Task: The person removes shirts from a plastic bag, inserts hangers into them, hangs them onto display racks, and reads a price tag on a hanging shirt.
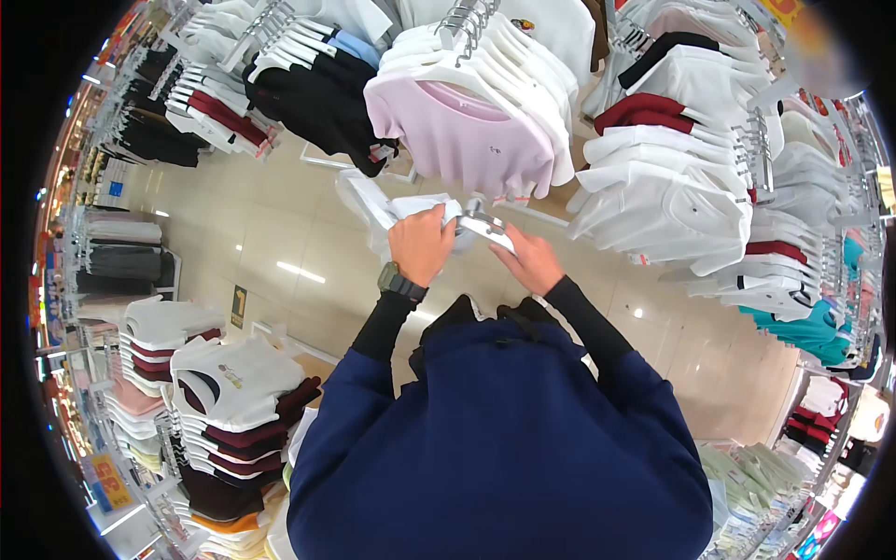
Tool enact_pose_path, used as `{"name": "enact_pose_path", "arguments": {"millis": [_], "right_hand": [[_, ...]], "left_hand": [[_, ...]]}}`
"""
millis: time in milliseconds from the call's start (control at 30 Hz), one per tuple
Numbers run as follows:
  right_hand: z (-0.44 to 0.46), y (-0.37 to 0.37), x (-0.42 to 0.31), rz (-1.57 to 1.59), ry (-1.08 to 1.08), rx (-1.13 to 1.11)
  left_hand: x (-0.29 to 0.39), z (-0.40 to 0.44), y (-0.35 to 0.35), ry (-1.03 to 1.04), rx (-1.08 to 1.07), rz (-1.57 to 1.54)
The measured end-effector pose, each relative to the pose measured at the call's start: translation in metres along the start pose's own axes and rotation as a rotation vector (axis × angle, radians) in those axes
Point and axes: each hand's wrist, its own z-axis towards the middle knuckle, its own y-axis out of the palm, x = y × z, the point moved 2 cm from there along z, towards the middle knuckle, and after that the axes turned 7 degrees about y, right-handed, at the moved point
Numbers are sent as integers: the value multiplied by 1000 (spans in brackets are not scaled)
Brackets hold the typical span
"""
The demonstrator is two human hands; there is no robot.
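Note:
In front of my body, my left hand (417, 245), with a dark watch on the wrist, is closed on a bunched white garment (375, 207) that hangs out to the left. Close by on the right, my right hand (534, 264) grips one end of a white hanger-like piece (489, 228) with a shiny grey metal part near its far end. Glare and small size hide its exact form. Just ahead of both hands hangs a pale pink top (457, 131), first in a row of white shirts.
Black tops (313, 103) hang at the upper left, white and dark red shirts (667, 201) at the right. At the lower left, a rack holds white and maroon tops (233, 392). Shiny tiled floor (299, 252) lies between the racks.

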Motion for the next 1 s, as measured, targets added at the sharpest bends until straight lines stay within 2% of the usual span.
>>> {"name": "enact_pose_path", "arguments": {"millis": [100, 200, 300, 333, 400, 533, 633, 733, 833, 933, 1000], "right_hand": [[15, -4, -1, 28, -79, -40], [20, -22, 4, 39, -140, -113], [24, -43, -6, 13, -151, -131], [26, -43, -6, 52, -193, -91], [24, -43, -6, -31, -151, -153], [15, -41, -4, -57, -93, -178], [9, -35, 1, 6, -231, -19], [0, -37, -11, -178, -391, 554], [-54, 6, 14, -140, -531, 557], [-46, 25, 18, 90, 209, 233], [-7, 51, 47, 179, 345, 328]], "left_hand": [[-3, -2, -21, 113, 114, -97], [-6, -1, -44, 190, -57, -292], [0, -1, -54, 417, -118, -300], [-1, 0, -49, 415, -162, -255], [-4, 2, -38, 413, -249, -162], [1, 11, -34, 477, -323, -222], [8, 12, -33, 480, -356, -253], [10, 12, -35, 462, -293, -333], [13, 10, -47, 443, -218, -300], [19, 6, -58, 456, -214, -285], [23, 2, -65, 455, -283, -255]]}}
